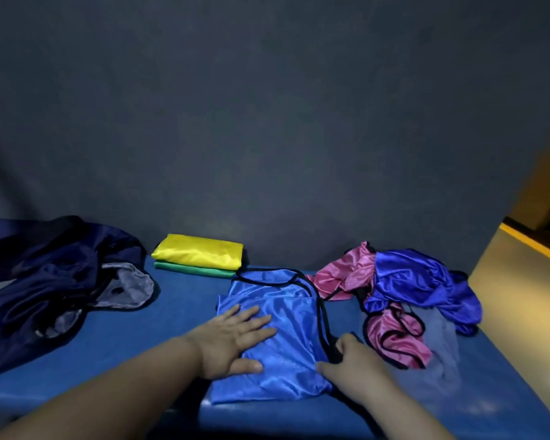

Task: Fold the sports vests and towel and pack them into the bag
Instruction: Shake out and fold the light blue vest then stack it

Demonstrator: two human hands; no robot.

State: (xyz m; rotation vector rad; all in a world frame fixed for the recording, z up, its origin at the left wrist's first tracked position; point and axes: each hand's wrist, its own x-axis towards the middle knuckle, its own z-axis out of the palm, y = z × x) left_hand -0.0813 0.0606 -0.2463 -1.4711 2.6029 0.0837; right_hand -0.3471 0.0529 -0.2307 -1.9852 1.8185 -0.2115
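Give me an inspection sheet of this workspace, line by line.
Surface: blue mat, clothes spread across it.
Job's things: blue vest half folded, centre; yellow vest folded atop green vest; pink vest and dark blue vest crumpled right; bag slumped left; greyish cloth, perhaps the towel.
Clutter: nothing seen.
Hands: left hand flat on blue vest; right hand pinches its edge.
Cables: nothing seen.
Surroundings: dark wall behind; yellowish surface right.

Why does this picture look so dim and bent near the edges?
Head view: the light is weak, so the navy bag sinks into shadow; the wide lens bows the table and stretches the forearms at the bottom; the shiny blue vest and pink vest show soft glare.
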